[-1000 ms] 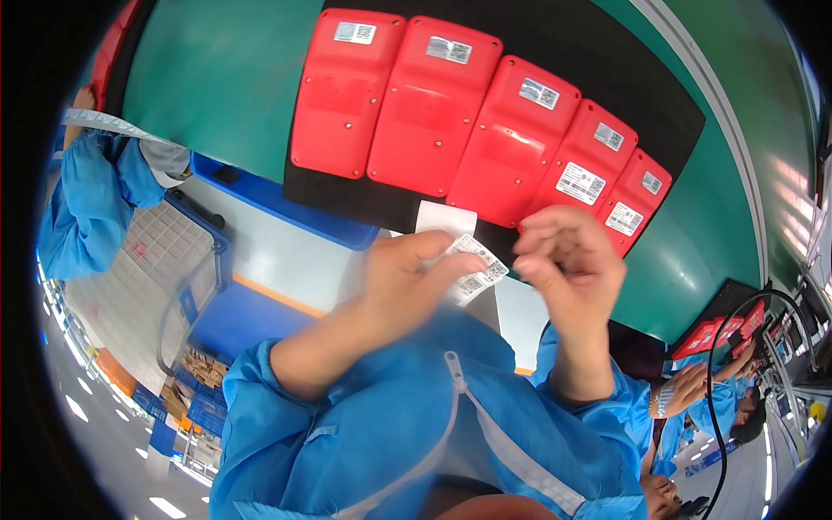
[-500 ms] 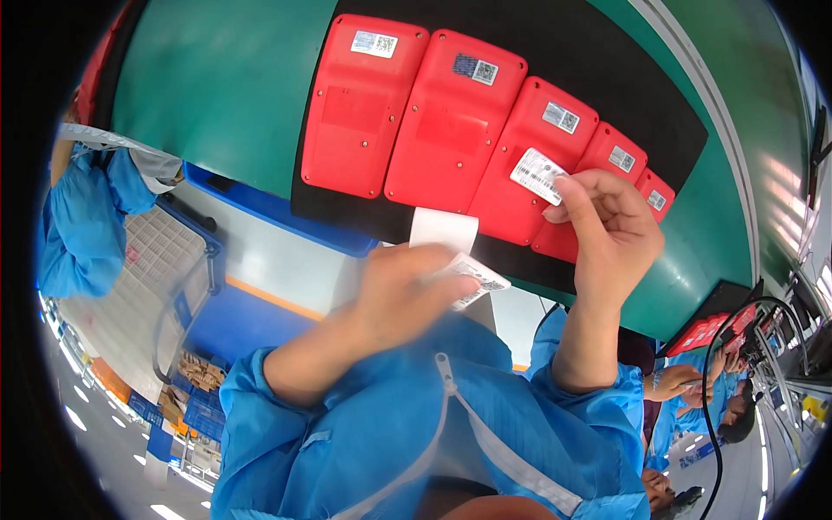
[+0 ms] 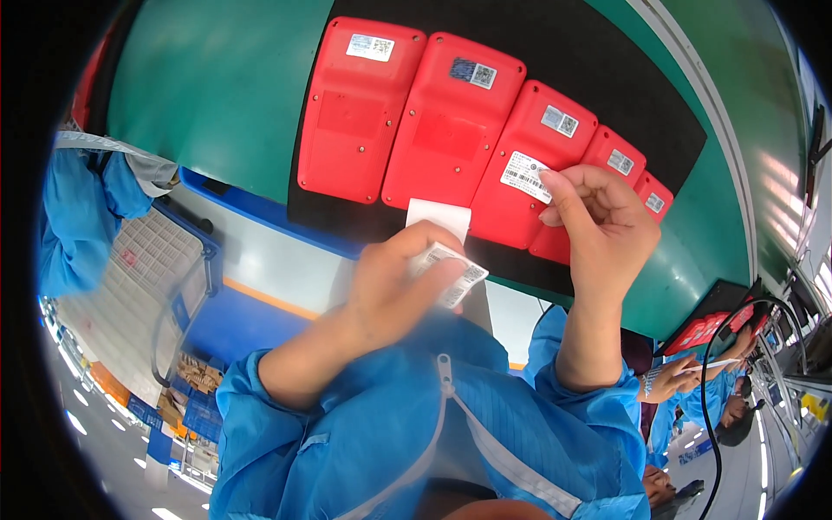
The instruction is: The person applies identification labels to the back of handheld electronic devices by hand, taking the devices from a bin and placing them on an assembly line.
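Observation:
Between thumb and fingertips, my right hand (image 3: 611, 217) pinches the corner of a white printed label (image 3: 523, 176). This label lies over the lower part of the third red plastic casing (image 3: 548, 146) from the left; I cannot tell whether it touches the surface. My left hand (image 3: 386, 282), closed near my chest, grips a folded strip of white labels (image 3: 459, 276). A blank white tail of that strip (image 3: 438, 214) rises behind the fingers. Two larger red casings, the leftmost one (image 3: 355, 113) and its neighbour (image 3: 452, 126), carry small silver stickers at their upper ends.
The casings lie in a row on a black mat (image 3: 641, 87) over a green table (image 3: 225, 87). A blue-rimmed pale crate (image 3: 143, 269) stands at the left near a person in a blue sleeve (image 3: 82, 225). At the right are a black cable (image 3: 712, 407) and other people's hands.
My right hand has shifted slightly left and down, and its label now lies flatter over the third casing. My left hand has drawn a little left with the label strip.

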A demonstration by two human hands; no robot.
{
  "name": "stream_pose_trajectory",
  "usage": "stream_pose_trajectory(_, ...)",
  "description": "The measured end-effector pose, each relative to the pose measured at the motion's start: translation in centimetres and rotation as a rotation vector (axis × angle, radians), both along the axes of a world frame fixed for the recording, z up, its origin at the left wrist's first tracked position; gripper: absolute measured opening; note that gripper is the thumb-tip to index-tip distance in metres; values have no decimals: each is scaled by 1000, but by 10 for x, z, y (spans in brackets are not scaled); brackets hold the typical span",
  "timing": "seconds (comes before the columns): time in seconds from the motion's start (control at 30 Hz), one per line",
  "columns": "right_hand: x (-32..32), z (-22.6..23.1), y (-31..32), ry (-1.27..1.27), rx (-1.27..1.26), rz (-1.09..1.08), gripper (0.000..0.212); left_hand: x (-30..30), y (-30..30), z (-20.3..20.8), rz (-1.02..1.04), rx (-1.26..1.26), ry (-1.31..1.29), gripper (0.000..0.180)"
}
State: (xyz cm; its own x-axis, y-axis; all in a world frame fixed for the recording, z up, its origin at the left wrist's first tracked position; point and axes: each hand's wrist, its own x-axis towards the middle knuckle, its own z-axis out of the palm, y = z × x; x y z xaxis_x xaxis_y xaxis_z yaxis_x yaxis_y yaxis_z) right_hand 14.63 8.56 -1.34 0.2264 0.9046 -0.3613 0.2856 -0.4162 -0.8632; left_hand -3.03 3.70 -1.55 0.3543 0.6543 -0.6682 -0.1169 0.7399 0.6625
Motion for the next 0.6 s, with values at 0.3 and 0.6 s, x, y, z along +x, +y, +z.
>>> stream_pose_trajectory(0.3,-10,10,-18,-8,89,177,15,-7,-5,5,106,115,101,12)
stream_pose_trajectory(0.6,-43,-1,-41,340,216,203,10,-15,-2,6,180,-50,-74,15)
